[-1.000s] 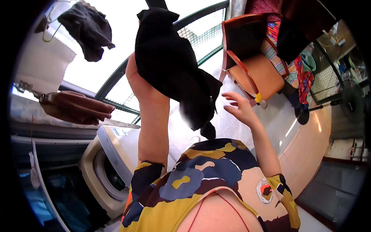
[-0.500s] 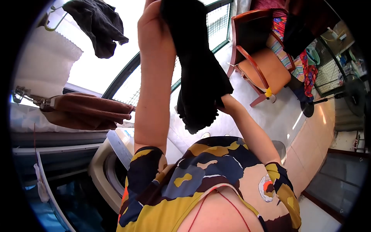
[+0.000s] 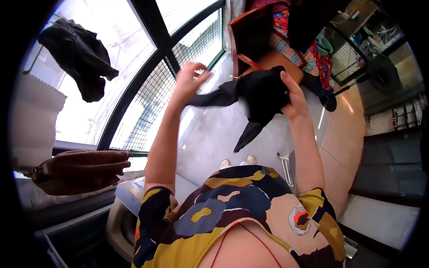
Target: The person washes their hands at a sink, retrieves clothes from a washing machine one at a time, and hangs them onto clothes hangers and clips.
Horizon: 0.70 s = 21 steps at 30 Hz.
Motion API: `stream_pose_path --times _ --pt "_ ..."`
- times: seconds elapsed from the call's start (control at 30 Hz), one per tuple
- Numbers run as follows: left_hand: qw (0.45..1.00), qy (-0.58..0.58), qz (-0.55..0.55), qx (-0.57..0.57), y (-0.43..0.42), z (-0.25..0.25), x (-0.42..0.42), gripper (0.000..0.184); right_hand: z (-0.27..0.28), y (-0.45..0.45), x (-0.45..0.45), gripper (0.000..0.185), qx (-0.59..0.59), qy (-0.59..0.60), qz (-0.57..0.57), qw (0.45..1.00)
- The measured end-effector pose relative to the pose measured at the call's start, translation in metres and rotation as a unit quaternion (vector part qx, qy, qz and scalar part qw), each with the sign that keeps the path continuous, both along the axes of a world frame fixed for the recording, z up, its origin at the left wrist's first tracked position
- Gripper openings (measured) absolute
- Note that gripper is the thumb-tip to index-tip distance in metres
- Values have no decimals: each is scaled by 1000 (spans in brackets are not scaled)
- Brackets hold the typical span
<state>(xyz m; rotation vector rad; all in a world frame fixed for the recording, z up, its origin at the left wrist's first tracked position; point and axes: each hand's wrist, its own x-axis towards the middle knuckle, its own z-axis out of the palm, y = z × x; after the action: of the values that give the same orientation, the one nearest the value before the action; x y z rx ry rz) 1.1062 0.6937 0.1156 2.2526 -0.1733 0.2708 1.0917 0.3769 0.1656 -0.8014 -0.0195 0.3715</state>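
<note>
A black garment hangs bunched in front of me, slightly blurred, with one narrow part stretching left and another dangling down. My right hand grips its right side, the thumb over the cloth and the other fingers hidden behind it. My left hand is raised above the garment's left end, its fingers loosely curled and apart, with no cloth visible between them. The garment's exact kind is hard to tell.
Dark clothing and a brown folded cloth hang at the left by the windows. A washing machine stands below. Ahead is a wooden armchair with coloured fabrics; a black fan is at the right.
The black garment has come down and turned from hanging lengthwise to spreading sideways. My left hand has come off it and lowered; my right hand has moved up and right. The view has shifted.
</note>
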Motion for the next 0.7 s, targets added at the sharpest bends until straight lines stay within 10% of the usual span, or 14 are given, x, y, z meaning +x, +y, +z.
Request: stream_pose_path --times 0.1,0.2,0.4,0.47,0.57,0.7 --pt "944 184 -188 -199 -80 39 -38 44 2 7 -3 31 -38 -31 -38 998" --pt "958 77 -168 -221 -127 31 -50 62 4 10 -9 32 -43 -58 -48 996" --pt "812 154 -269 -494 -114 29 -15 48 21 -12 -19 91 -274 -211 -100 933" --pt "793 191 -262 -516 -109 53 -14 40 48 -19 -30 98 -442 -209 -75 869" --pt "822 198 -265 -463 -118 67 -3 37 38 -27 -24 96 -751 -338 -129 553" --pt "870 241 -220 -370 -132 91 -5 37 35 -21 -20 92 -531 -283 -45 797"
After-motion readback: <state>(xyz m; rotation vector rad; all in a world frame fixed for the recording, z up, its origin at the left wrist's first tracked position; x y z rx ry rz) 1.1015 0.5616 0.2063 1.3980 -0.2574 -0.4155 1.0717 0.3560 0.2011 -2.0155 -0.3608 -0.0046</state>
